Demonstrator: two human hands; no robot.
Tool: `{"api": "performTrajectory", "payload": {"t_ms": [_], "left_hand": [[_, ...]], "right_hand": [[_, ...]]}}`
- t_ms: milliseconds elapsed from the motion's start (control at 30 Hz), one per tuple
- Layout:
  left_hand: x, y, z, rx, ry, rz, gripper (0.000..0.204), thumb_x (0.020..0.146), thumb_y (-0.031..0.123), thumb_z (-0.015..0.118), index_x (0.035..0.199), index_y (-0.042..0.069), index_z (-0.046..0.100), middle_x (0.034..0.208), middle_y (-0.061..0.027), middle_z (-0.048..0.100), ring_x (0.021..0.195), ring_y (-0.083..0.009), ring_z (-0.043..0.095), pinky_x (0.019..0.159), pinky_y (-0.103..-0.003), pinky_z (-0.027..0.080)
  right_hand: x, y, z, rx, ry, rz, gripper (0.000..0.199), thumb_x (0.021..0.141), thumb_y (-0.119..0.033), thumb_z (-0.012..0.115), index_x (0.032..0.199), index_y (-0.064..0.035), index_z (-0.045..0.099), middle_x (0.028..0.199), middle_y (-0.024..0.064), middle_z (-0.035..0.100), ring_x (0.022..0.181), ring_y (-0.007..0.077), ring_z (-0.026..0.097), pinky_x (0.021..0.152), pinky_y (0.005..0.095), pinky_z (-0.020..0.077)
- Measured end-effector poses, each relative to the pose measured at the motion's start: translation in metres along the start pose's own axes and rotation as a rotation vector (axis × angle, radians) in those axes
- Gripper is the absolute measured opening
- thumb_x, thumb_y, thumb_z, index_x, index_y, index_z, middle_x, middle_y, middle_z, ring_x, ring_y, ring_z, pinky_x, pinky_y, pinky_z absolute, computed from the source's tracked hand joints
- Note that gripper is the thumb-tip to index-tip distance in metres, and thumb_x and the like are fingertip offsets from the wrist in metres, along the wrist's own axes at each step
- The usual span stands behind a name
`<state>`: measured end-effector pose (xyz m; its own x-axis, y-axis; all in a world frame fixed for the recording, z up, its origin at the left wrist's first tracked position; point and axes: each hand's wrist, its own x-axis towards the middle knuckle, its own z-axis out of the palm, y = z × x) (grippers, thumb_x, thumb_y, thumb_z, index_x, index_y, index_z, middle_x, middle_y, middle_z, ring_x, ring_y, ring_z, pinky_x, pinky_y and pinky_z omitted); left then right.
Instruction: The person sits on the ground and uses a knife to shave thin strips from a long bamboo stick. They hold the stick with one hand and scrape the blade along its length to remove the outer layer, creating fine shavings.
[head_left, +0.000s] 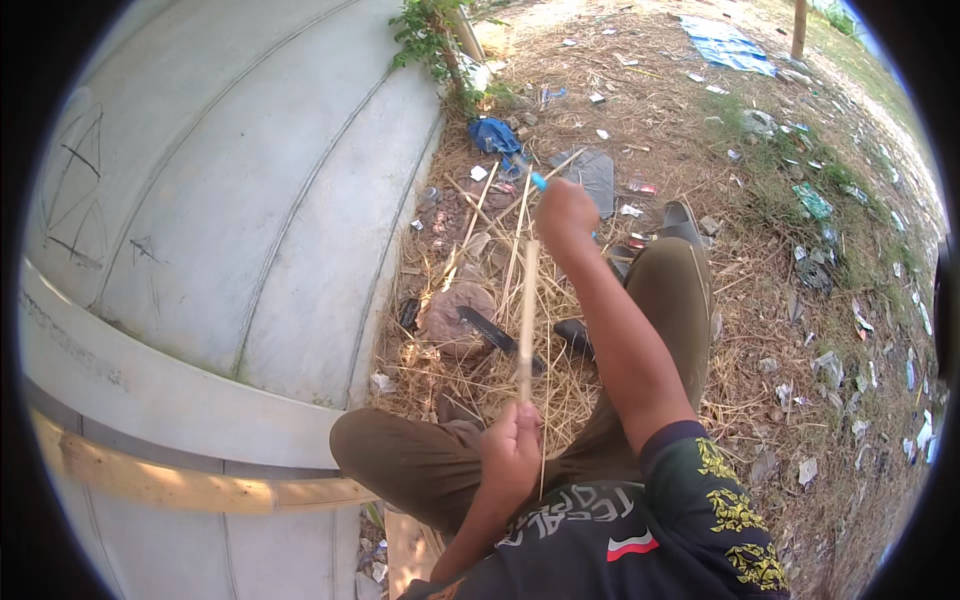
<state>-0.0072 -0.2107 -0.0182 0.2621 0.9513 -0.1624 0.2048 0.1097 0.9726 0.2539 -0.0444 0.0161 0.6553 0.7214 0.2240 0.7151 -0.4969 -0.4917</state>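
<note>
My left hand grips the near end of a thin bamboo strip, which stands up and away from me over my lap. My right hand is stretched out at the strip's far end, closed around a tool with a blue handle tip; the rest of the tool is hidden by the fist. I sit on the ground in olive trousers, with my knees spread to either side of the strip.
A large pale curved concrete wall rises at my left, with a wooden plank along it. Dry straw and bamboo slivers, a dark blade-like tool on a stone, a blue bag and scattered litter lie on the ground.
</note>
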Motion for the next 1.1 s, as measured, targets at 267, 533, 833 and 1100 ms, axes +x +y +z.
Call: {"api": "performTrajectory", "payload": {"t_ms": [267, 533, 833, 1100], "left_hand": [[0.027, 0.027, -0.062, -0.292, 0.110, -0.017, 0.029, 0.109, 0.029, 0.043, 0.092, 0.006, 0.049, 0.062, 0.0053, 0.034, 0.050, -0.0043, 0.034, 0.044, -0.023, 0.031], [0.047, 0.059, -0.030, -0.159, 0.012, -0.003, 0.031, 0.108, 0.033, 0.045, 0.089, 0.009, 0.048, 0.064, 0.0056, 0.032, 0.049, -0.0042, 0.029, 0.043, -0.022, 0.025], [-0.004, 0.044, 0.022, -0.014, -0.198, 0.018, 0.029, 0.108, 0.029, 0.044, 0.090, 0.007, 0.051, 0.064, 0.0052, 0.040, 0.053, -0.0028, 0.035, 0.047, -0.022, 0.031], [0.058, 0.133, -0.094, 0.432, -0.059, 0.190, 0.031, 0.107, 0.028, 0.046, 0.089, 0.004, 0.052, 0.067, 0.0013, 0.046, 0.061, -0.0056, 0.041, 0.055, -0.025, 0.037]], "right_hand": [[0.034, -0.006, -0.079, 0.437, 0.194, -0.127, 0.018, 0.086, -0.025, 0.066, 0.086, -0.0074, 0.071, 0.072, 0.0149, 0.069, 0.068, 0.0345, 0.069, 0.064, 0.0466, 0.0535], [-0.056, -0.034, 0.006, 0.176, -0.016, -0.770, 0.012, 0.080, -0.018, 0.068, 0.077, -0.0088, 0.061, 0.064, 0.0087, 0.066, 0.057, 0.0293, 0.068, 0.052, 0.0429, 0.0507], [0.050, -0.010, -0.029, 0.074, 0.040, -0.098, 0.012, 0.086, -0.012, 0.066, 0.083, -0.0045, 0.075, 0.080, 0.0147, 0.074, 0.076, 0.0309, 0.074, 0.062, 0.0391, 0.0590], [0.015, 0.009, -0.066, 0.562, 0.149, -0.183, 0.027, 0.084, -0.021, 0.062, 0.068, 0.0013, 0.057, 0.059, 0.0170, 0.057, 0.054, 0.0334, 0.056, 0.058, 0.0438, 0.0447]]}}
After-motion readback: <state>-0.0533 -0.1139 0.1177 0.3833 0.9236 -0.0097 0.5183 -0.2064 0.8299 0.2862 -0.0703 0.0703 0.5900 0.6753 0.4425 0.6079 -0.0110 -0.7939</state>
